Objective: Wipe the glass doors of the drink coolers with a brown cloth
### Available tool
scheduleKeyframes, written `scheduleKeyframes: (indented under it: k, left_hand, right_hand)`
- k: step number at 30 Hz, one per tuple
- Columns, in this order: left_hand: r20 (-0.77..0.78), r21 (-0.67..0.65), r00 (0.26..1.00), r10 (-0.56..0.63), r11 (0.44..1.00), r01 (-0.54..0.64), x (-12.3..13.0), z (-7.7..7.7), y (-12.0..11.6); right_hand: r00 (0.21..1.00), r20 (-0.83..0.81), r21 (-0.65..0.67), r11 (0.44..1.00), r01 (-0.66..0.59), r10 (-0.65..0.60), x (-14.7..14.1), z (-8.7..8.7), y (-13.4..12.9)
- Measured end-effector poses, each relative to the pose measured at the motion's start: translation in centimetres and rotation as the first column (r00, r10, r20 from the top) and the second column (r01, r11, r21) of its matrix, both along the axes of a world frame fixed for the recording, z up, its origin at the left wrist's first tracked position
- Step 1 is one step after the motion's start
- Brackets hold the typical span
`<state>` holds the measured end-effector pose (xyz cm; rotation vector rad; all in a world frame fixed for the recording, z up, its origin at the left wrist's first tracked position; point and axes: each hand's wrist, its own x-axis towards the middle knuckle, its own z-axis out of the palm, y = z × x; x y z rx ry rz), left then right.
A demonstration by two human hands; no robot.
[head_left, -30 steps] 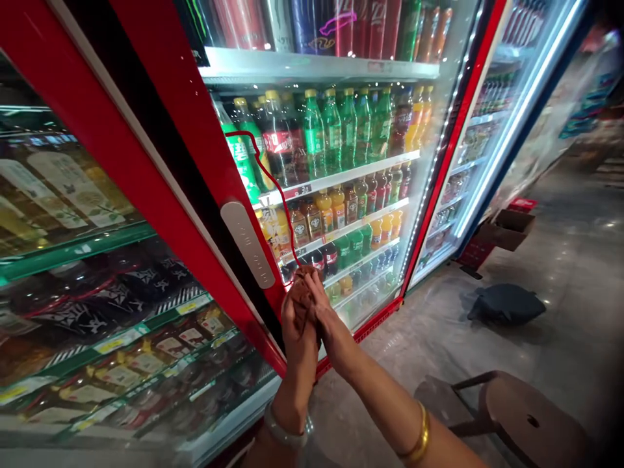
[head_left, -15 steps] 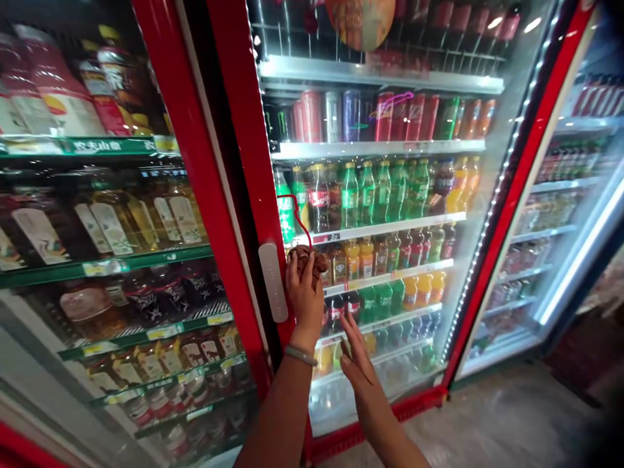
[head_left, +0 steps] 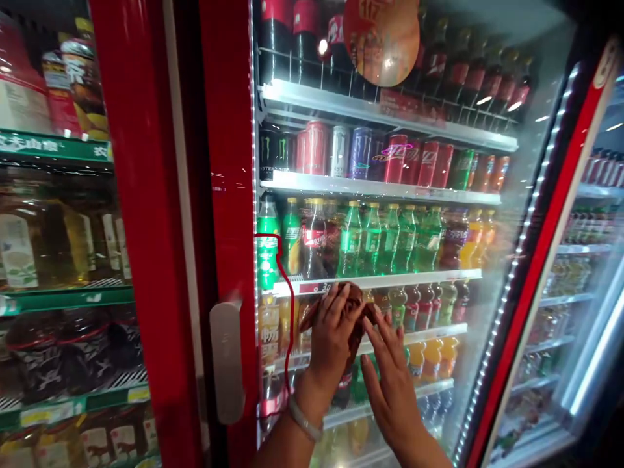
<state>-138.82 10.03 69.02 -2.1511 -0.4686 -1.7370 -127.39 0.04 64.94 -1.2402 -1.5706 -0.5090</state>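
Note:
A crumpled brown cloth point(head_left: 351, 300) is pressed against the glass door point(head_left: 531, 214) of a red-framed drinks fridge. My left hand point(head_left: 336, 325), with a grey band at the wrist, lies over the cloth with its fingers bent around it. Beside it on the right, my right hand point(head_left: 390, 367) has its fingers spread, the fingertips near or touching the cloth's right edge. Behind the glass stand green bottles point(head_left: 392, 240) and rows of cans point(head_left: 316, 148).
A grey door handle point(head_left: 227, 364) sits on the red frame point(head_left: 233, 195) at left. Another fridge with shelves of bottles point(head_left: 43, 240) stands further left. An orange round sticker point(head_left: 383, 39) is on the glass above. More fridge shelves point(head_left: 560, 299) show at right.
My left hand and the cloth have moved right across the glass, away from the handle. My right hand has come up close to the cloth. The view has shifted and come nearer.

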Motion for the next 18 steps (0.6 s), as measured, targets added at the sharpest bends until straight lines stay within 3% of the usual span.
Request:
scheduleKeyframes:
  k: [4,8,11,15,18]
  left_hand:
    - [0.135,-0.049,0.984,0.113,0.993,-0.108,-2.7,-1.2,0.8]
    - [0.350,-0.063,0.915,0.201,0.979,-0.191,-5.6,0.5,1.4]
    - [0.312,-0.049,0.909,0.275,0.961,-0.273,-4.0,0.4,1.1]
    - [0.124,0.003,0.938,0.323,0.945,-0.326,0.5,-3.0,0.2]
    - [0.078,0.049,0.913,0.400,0.913,-0.404,1.5,-4.5,0.1]
  right_hand:
    - [0.993,0.067,0.086,0.992,0.091,-0.096,2.9,0.7,2.8]
    - [0.990,0.068,0.151,0.982,0.112,-0.123,4.4,1.5,5.7]
    - [0.982,0.104,0.187,0.973,0.136,-0.157,4.3,2.3,8.0]
    - [0.971,0.188,0.226,0.968,0.105,-0.149,4.2,2.2,9.9]
    - [0.965,0.249,0.235,0.972,0.019,-0.079,5.6,1.6,9.9]
